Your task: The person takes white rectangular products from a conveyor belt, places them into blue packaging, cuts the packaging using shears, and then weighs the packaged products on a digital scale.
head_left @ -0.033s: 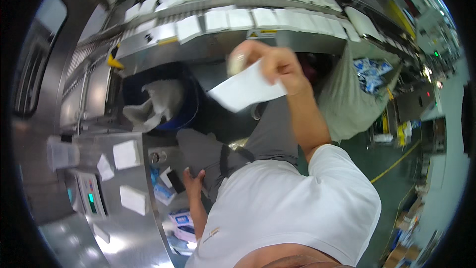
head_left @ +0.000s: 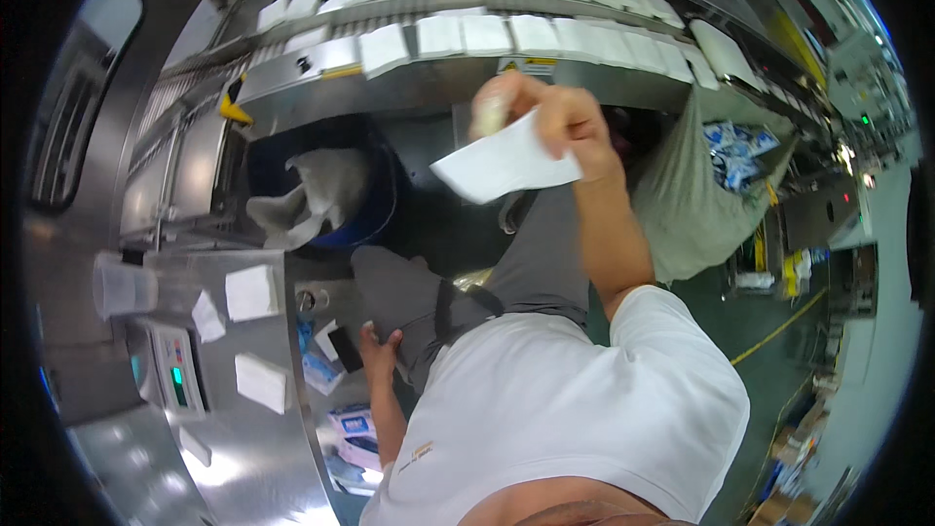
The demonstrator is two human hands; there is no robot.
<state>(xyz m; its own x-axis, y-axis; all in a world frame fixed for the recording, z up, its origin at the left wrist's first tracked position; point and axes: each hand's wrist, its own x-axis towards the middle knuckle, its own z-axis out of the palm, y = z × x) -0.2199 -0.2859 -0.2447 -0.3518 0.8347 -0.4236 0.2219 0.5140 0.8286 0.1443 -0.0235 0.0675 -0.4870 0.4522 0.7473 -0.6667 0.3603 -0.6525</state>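
Observation:
My right hand point(head_left: 570, 127) is raised in front of the conveyor, fingers closed on a white sheet point(head_left: 502, 164) that hangs tilted to the left. Something pale is wrapped round or held by one finger of that hand; blur keeps me from telling which. Down by my left thigh, my left hand point(head_left: 380, 353) has thumb and finger apart and nothing visible in it. Beside it, on a low shelf, lies a flat black object point(head_left: 344, 351) like a phone. Beyond the right hand, two rows of folded white stacks point(head_left: 484, 36) line the conveyor.
A dark blue bin point(head_left: 385, 205) with grey cloth stands left of my legs; a pale sack point(head_left: 672, 205) of blue-white packets hangs right. On the steel table point(head_left: 234, 429) are white stacks point(head_left: 261, 382), a scale point(head_left: 178, 370) and a clear plastic tub point(head_left: 125, 289).
My right hand and the white sheet have shifted slightly right, the sheet a little upward too. The whole view has also turned slightly. My left hand stays by my thigh.

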